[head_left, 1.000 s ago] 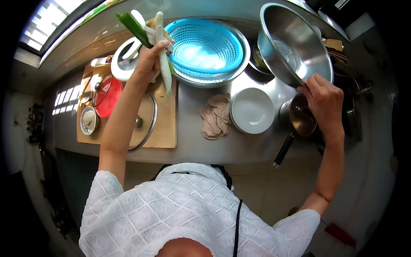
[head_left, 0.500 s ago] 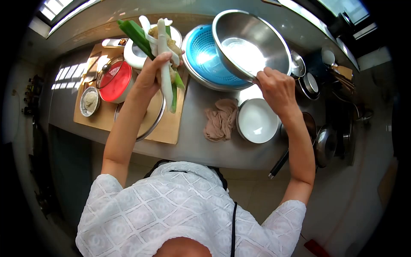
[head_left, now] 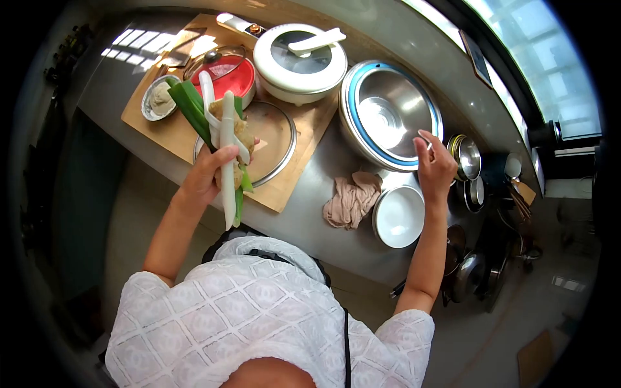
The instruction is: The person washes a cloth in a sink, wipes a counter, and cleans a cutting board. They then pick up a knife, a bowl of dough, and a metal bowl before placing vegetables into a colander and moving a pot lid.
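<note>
My left hand (head_left: 204, 174) is closed around a bundle of green onion (head_left: 227, 132), white stalks and green leaves together, with knobbly pale-brown ginger (head_left: 242, 132) among them. It holds them over the front of the wooden cutting board (head_left: 284, 191). My right hand (head_left: 436, 169) is raised at the lower right rim of a steel mixing bowl (head_left: 404, 97), thumb and fingers apart with nothing between them. That bowl is nested inside the blue colander (head_left: 354, 97), of which only the rim shows.
A white lidded electric pan (head_left: 333, 61), a red-topped pot (head_left: 236, 76), a glass lid (head_left: 284, 155) and a small bowl of pale paste (head_left: 162, 98) occupy the board. A brown cloth (head_left: 352, 200) and white bowls (head_left: 400, 216) lie nearer. Pans (head_left: 467, 275) stand right.
The steel bowl was tilted up in my right hand; now it rests in the colander and my hand has let go. My left hand has drawn the green onion and ginger closer to me.
</note>
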{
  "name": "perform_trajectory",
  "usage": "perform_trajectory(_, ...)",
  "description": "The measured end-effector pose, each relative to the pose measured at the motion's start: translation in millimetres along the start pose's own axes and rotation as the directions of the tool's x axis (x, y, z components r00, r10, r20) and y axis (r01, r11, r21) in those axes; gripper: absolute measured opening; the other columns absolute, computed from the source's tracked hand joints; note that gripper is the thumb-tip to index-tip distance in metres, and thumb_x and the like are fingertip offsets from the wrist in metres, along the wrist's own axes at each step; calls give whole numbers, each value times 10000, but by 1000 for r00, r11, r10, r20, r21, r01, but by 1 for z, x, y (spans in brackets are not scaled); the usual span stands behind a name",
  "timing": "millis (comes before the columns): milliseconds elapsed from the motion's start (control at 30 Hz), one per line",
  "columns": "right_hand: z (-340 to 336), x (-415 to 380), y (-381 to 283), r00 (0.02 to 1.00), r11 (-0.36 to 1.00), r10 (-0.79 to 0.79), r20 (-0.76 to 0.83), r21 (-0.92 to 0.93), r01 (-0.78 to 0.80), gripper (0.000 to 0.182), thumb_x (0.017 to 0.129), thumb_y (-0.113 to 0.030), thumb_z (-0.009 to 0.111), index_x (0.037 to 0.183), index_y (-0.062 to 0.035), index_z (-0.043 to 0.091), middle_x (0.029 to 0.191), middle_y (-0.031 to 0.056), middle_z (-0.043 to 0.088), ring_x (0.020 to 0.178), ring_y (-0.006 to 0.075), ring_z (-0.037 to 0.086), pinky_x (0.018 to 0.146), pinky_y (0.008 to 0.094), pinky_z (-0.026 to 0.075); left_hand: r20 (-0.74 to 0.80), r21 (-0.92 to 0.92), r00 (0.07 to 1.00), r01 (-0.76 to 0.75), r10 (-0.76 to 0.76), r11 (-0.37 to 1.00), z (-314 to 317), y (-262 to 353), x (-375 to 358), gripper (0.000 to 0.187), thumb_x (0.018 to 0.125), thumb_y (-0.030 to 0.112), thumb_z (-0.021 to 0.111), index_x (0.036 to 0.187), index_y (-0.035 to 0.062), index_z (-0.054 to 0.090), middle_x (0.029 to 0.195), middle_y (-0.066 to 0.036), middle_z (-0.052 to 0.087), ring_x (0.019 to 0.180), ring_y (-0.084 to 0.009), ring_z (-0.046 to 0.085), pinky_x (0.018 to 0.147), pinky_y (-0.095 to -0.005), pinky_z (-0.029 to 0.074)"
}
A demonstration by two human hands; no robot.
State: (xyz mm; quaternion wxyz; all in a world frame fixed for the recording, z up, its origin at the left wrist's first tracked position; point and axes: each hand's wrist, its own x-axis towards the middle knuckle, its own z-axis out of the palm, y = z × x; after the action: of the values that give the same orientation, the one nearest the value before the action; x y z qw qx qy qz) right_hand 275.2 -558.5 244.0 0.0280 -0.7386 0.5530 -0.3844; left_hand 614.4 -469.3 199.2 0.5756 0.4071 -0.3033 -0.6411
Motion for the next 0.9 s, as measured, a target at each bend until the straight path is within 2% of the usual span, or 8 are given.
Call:
perform_trajectory(200,20,-33,-43,976,912,148,157,360,-196,156,824,-107,505,809,21,594,703,36,585,641,76,497,603,194,383,197,-58,973,135,-121,989,49,-14,30,309,683,241,638,875,52,488,731,-41,523,664,-99,504,553,-211,405)
perform_trajectory(233,28,-39,-44,986,914,100,134,379,-144,197,847,-140,483,819,18,596,686,-23,523,566,16,360,498,161,266,219,-83,966,160,-139,984,57,-17,33,319,677,245,644,876,50,488,715,-44,521,651,-106,505,575,-220,408)
perform_trajectory(333,27,-49,-50,888,741,387,249,489,-460,264,855,-219,468,814,13,587,512,-61,364,452,-1,276,403,159,215,285,-1,926,260,-249,966,75,-19,40,389,657,268,658,916,50,466,739,-29,501,667,-90,490,595,-215,407)
perform_trajectory(433,29,-57,-47,842,656,473,260,533,-534,300,862,-254,445,822,14,575,477,-75,282,414,-4,228,366,165,183,353,-40,908,256,-226,966,90,-33,56,355,657,243,655,891,55,464,741,-25,486,668,-87,481,583,-224,407)
perform_trajectory(667,54,-64,-65,771,567,405,492,526,-634,230,864,-185,444,872,14,560,503,-72,320,414,2,250,376,161,200,385,-108,903,251,-192,962,62,-15,48,465,670,290,643,1002,29,449,876,-65,530,723,-99,507,618,-208,432)
perform_trajectory(733,86,-62,-66,725,498,308,616,545,-675,183,849,-157,469,878,-4,566,511,-78,328,416,7,261,380,165,201,239,-184,965,151,-105,971,35,-11,38,444,710,277,607,1028,27,425,866,-69,527,711,-94,510,606,-209,437)
perform_trajectory(800,125,-51,-78,693,570,222,686,485,-663,164,837,-139,484,888,-13,576,519,-77,350,425,10,284,388,162,204,79,-241,986,158,-143,957,-3,-12,31,317,710,266,618,897,44,489,782,-58,543,680,-112,533,610,-228,452)
perform_trajectory(900,188,-27,-107,740,728,99,665,459,-509,180,799,-130,509,891,4,588,658,22,539,588,85,463,553,212,373,-32,-417,978,174,-206,892,-37,24,3,425,723,243,604,1046,41,417,889,-102,526,761,-152,535,643,-255,467)
